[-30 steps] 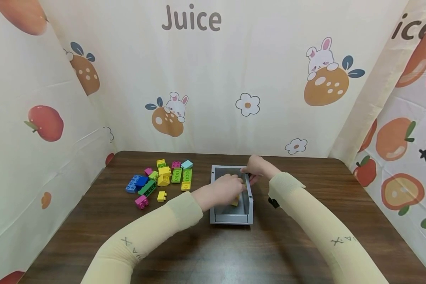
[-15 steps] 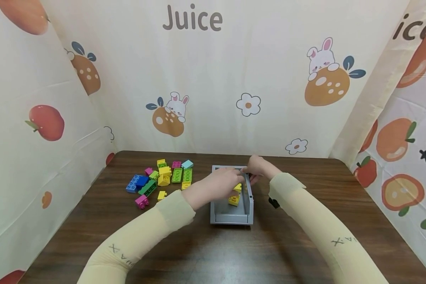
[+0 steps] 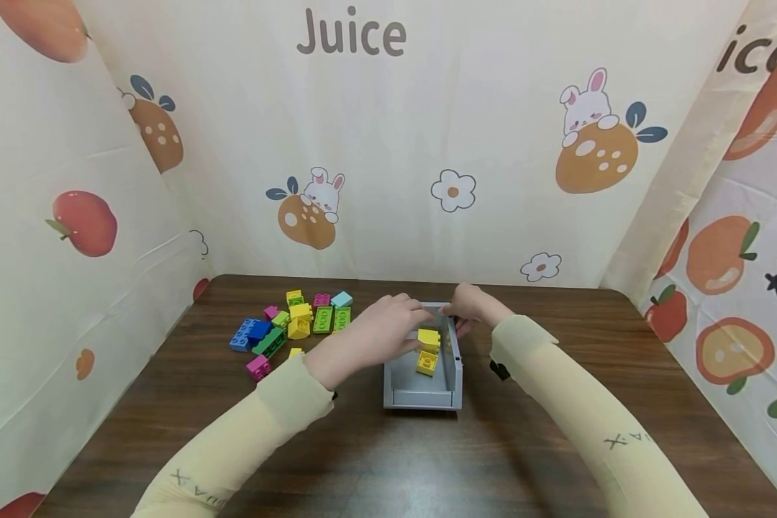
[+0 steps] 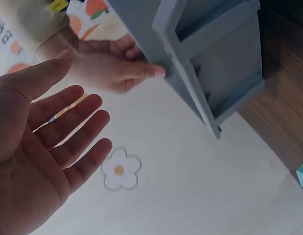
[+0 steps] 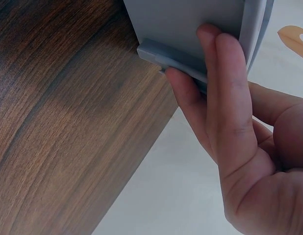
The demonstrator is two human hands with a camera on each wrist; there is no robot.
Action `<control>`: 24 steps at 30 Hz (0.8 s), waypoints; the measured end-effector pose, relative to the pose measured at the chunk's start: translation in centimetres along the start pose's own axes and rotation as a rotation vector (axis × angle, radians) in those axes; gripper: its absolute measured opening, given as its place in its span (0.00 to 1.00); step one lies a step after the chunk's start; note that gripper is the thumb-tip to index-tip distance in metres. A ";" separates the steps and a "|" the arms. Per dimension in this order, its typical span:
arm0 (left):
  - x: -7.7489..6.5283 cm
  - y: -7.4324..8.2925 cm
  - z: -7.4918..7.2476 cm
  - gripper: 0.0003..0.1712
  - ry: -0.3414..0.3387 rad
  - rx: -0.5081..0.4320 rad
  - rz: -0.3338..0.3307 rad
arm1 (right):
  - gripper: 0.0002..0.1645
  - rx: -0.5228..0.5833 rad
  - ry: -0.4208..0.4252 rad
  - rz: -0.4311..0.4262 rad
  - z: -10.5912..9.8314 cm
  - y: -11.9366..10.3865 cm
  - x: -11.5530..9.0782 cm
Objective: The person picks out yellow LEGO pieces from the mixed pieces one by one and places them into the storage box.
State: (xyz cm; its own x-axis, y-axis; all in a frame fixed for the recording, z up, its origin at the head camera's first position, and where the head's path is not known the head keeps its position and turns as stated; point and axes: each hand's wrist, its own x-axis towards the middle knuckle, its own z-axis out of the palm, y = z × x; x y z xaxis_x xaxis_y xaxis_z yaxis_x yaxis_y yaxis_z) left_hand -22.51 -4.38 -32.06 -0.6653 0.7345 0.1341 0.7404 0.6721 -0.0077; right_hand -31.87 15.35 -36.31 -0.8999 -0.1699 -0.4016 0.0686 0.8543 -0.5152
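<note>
A grey open-topped box (image 3: 422,398) stands mid-table, with two yellow toy bricks (image 3: 428,340) on its floor. Just above its left rim is my left hand (image 3: 383,327). In the left wrist view the left hand (image 4: 38,147) has its fingers spread, and nothing lies in the palm. My right hand (image 3: 471,306) grips the box at the far right corner. From the right wrist, the right hand (image 5: 235,132) shows its fingers along the outer side of the box (image 5: 181,29); the thumb is partly hidden there.
Left of the box lies a loose group of toy bricks: blue ones (image 3: 244,335), a dark green one (image 3: 269,343), pink ones (image 3: 259,368), light green ones (image 3: 322,320) and yellow ones (image 3: 298,329). A printed curtain (image 3: 388,244) hangs behind the brown table (image 3: 362,460).
My left hand has let go of a yellow brick in the box and drawn back left and up, uncovering both yellow bricks. The right hand stays at the corner.
</note>
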 end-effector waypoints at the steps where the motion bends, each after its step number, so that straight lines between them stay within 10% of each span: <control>1: -0.2 -0.2 -0.1 0.23 0.010 -0.008 -0.010 | 0.18 -0.004 -0.004 0.003 0.0 0.0 0.1; 24: -5.6 -4.5 0.7 0.29 0.138 -0.180 -0.251 | 0.19 -0.031 -0.001 0.010 0.0 -0.1 0.0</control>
State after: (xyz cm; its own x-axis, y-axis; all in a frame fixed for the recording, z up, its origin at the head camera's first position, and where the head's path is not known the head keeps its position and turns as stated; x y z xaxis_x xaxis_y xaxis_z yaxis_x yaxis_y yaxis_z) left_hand -22.19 -11.49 -33.42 -0.8186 0.5203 0.2431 0.5686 0.7938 0.2158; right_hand -31.87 15.32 -36.24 -0.8987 -0.1620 -0.4076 0.0641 0.8708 -0.4874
